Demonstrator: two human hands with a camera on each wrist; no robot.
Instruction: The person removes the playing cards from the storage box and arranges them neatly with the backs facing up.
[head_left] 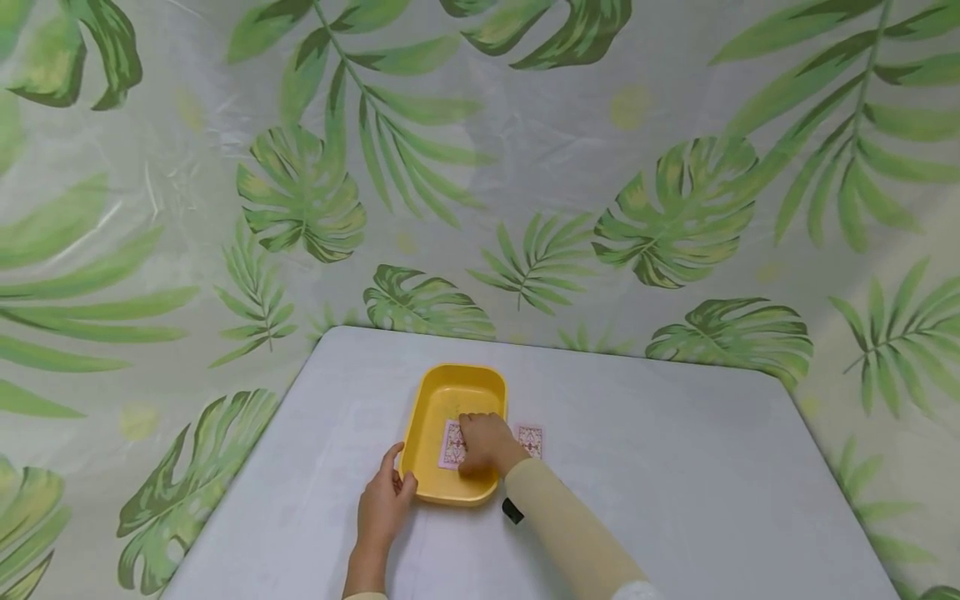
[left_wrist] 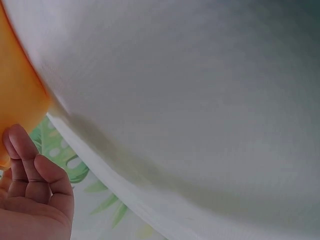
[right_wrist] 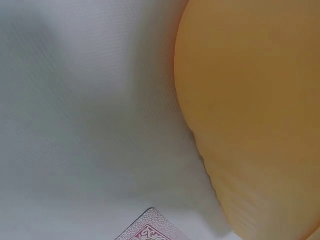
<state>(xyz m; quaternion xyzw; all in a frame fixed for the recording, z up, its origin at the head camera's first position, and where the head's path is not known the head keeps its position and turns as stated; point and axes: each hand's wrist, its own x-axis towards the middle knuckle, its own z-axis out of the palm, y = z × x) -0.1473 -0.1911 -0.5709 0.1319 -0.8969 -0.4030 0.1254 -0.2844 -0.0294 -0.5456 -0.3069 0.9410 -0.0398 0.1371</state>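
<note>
On the desk (head_left: 675, 467), the left hand (head_left: 382, 504) loosely touched a yellow tray (head_left: 457, 398); the right hand (head_left: 486, 446) pinched a card (head_left: 452, 445) inside.

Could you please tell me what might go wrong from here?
The right hand partly covers one card in the yellow tray and might bend it. Another card lies just outside on the table; the right sleeve, close by, could brush it. The left hand touches the tray on its left; a push could slide it.
</note>
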